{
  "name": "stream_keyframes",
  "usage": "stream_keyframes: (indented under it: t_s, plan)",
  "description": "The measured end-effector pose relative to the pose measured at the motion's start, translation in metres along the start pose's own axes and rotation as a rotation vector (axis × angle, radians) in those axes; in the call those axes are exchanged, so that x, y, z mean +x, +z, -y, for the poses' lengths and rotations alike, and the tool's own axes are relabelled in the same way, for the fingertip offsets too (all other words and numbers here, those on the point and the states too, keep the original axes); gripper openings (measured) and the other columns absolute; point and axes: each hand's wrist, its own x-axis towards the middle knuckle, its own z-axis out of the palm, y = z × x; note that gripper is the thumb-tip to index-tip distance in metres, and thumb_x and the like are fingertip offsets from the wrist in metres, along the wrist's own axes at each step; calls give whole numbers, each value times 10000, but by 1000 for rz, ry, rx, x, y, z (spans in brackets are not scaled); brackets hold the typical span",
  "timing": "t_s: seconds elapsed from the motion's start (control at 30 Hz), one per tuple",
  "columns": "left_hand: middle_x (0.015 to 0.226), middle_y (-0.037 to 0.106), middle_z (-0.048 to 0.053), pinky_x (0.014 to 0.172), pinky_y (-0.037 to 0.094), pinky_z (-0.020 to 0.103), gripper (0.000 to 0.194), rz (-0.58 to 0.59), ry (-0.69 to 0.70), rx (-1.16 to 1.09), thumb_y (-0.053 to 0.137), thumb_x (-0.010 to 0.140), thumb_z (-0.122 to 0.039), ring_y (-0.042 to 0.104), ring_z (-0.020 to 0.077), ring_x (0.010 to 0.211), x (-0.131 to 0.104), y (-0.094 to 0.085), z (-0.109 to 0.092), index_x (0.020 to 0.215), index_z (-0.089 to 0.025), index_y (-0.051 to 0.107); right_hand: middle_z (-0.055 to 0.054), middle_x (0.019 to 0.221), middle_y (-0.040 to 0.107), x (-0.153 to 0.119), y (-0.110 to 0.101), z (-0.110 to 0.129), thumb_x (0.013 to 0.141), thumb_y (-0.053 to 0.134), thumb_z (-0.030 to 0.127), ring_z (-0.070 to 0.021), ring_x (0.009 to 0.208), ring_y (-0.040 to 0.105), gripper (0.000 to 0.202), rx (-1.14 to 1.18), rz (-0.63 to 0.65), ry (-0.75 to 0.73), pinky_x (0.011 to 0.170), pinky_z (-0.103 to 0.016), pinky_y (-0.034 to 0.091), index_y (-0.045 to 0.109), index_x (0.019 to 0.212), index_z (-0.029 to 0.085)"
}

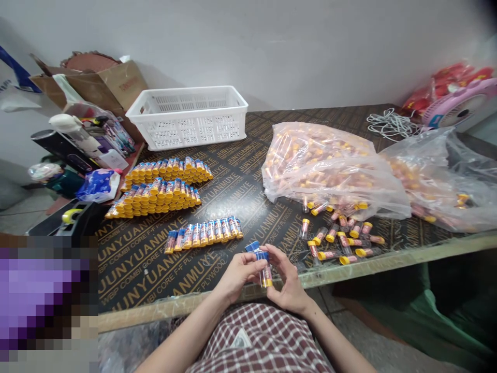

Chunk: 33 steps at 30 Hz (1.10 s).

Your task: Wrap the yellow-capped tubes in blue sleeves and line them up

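Above the table's front edge, a small clear tube with a yellow cap (266, 280) is held between my two hands, yellow end down. My left hand (237, 273) is closed, its thumb and fingers pinching a blue printed wrapper (252, 247) at the tube's upper end. From the other side, my right hand (286, 280) curls around the tube, thumb low and fingers near the top. How far the wrapper covers the tube is partly hidden by my fingers. Loose yellow-capped tubes (332, 234) lie to the right; a row of blue-wrapped tubes (205, 233) stands to the left.
Stacked wrapped tubes (155, 199) lie farther left, before a white plastic basket (194, 124). Large clear bags of tubes (322, 160) cover the table's right side. Bottles and a tape dispenser (72, 217) crowd the left; a pink fan (458, 106) and white cable (392, 124) sit back right.
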Motion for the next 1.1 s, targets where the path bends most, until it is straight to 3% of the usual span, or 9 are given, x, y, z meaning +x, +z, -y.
stream_keyframes:
  t_s: [0.63,0.97,1.03,1.1]
  plan:
    - [688,635,49,565,424,218,327,3,2,5,750,628,-391,542,107,573,-2,1,0,780,-109,685,-94,1359,437,0,3,3,620,503,46,-245,1232,461,807,46,-59,-24,1004,-400,434,265,1363,249]
    - [667,649,48,550,432,216,340,-32,7,-22,758,607,-407,566,112,560,-4,2,1,738,-108,664,-85,1385,412,2,6,6,659,514,62,-228,1237,457,811,39,-20,-25,1012,-395,420,221,1387,264]
    - [650,652,46,537,433,220,341,-84,44,-3,756,599,-415,569,117,541,-2,-4,-3,719,-114,651,-91,1426,353,10,-1,6,687,568,120,-240,1257,427,830,-51,41,-19,1037,-423,381,183,1409,260]
    - [597,642,36,510,420,222,345,-217,134,89,766,570,-425,551,118,499,-1,-19,-13,672,-124,632,-91,1457,291,22,-19,-2,691,650,233,-271,1288,370,860,-222,45,-15,1060,-469,324,189,1417,255]
